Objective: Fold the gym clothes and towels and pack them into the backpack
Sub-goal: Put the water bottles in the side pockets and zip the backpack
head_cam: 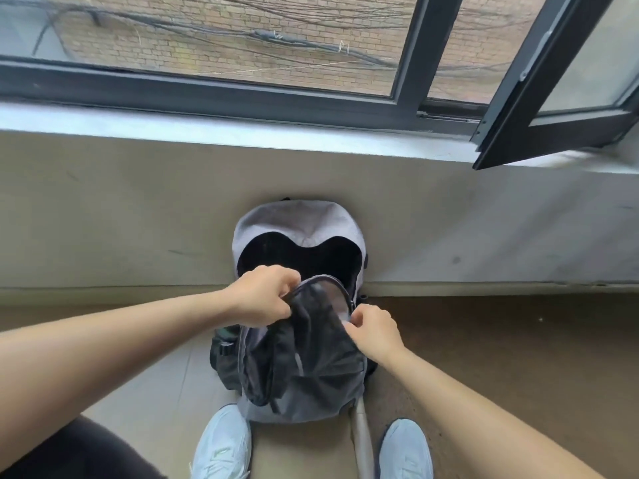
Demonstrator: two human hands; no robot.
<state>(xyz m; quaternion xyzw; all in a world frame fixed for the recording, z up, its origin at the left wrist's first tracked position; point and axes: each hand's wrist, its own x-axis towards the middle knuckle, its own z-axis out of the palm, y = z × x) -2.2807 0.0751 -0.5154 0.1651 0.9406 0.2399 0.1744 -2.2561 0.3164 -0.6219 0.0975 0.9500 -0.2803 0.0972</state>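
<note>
**Bag is opening up, nothing going in yet**

The wall (103, 219) under the window is propping up the grey backpack (301, 219), which is standing on the floor right in front of the person's pale shoes (223, 440). Its main compartment is gaping wide and dark, and I'm seeing no clothes or towels inside or anywhere in view.

The front flap (311, 344) is hanging forward towards the person, with its dark lining showing and its zip track curving over the top. By my read this is the opening step, with the folding and packing all to come.

The left hand (259, 295) is curling its fingers round the flap's top edge and gripping it. The right hand (377, 330) is pinching at the flap's right edge, just below the zip pull (352, 303); what exactly is sitting between those fingertips, I cannot tell.

Next, I'd say, the flap needs pulling fully down so the mouth is staying open, then both hands are going to be wanted for the first garment.
</note>
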